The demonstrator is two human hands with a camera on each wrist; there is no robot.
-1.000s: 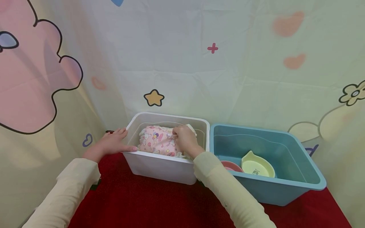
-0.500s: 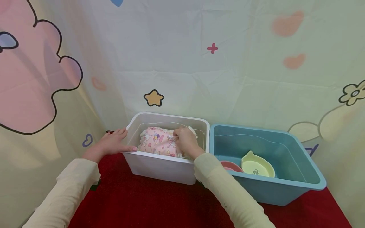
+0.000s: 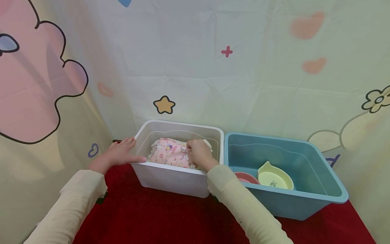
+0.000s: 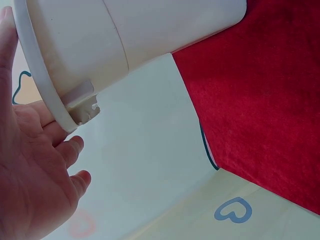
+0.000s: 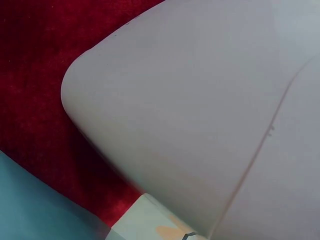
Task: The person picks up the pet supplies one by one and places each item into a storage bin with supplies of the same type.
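Inside the white bin [image 3: 173, 178] lies a bunched pink cloth [image 3: 169, 152] with a cartoon print and whitish edges. My right hand [image 3: 199, 152] reaches over the front rim and pinches the right part of this cloth, its fingertips partly hidden. On the bin's left front corner rests my left hand [image 3: 122, 153], thumb along the front rim and fingers spread along the left side. The left wrist view shows that hand [image 4: 37, 150] against the outside of the white bin [image 4: 85, 35]. Only the outer wall of the white bin [image 5: 175, 110] fills the right wrist view, with no hand visible there.
A blue bin [image 3: 292, 203] stands close against the white bin's right side. In it are a pale yellow dish [image 3: 275, 178] and a pink dish [image 3: 247, 178]. Red cloth [image 3: 170, 217] covers the surface below; a printed curtain [image 3: 195, 98] hangs behind.
My right hand and the pink cloth have sunk slightly lower in the white bin and shifted a little right. My left hand has stayed on the rim.
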